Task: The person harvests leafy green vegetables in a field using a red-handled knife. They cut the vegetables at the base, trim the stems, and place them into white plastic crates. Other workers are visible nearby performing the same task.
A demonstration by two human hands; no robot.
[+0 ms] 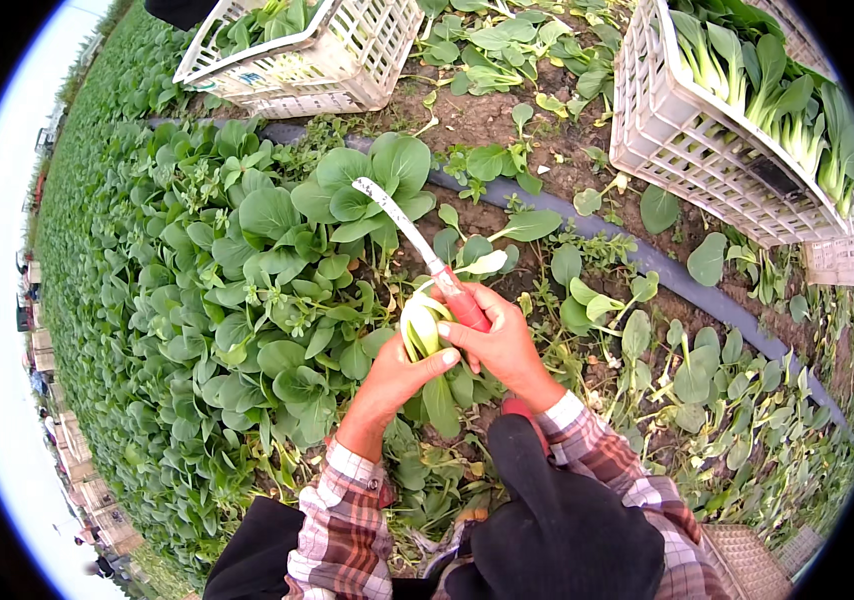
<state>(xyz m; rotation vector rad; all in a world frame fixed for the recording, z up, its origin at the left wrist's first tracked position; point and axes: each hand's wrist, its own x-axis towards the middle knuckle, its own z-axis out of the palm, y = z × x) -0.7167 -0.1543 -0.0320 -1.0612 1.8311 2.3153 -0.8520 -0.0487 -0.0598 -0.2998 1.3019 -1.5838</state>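
My left hand [397,371] is closed around a bok choy plant [421,327], its pale stalks up and its leaves hanging below the hand. My right hand [498,337] grips the red handle [463,304] of a sickle, and its thumb touches the stalks. The curved metal blade [397,214] of the sickle points away to the upper left, over leaves of the growing bok choy [389,176]. Loose bok choy leaves [488,262] show just beyond the right hand.
A dark flat hose [622,244] crosses the soil diagonally. One white plastic crate [344,71] with greens stands at the top; another [704,150], full of bok choy, is at the upper right. Dense plants [194,300] fill the left. Cut leaves [697,375] litter the right.
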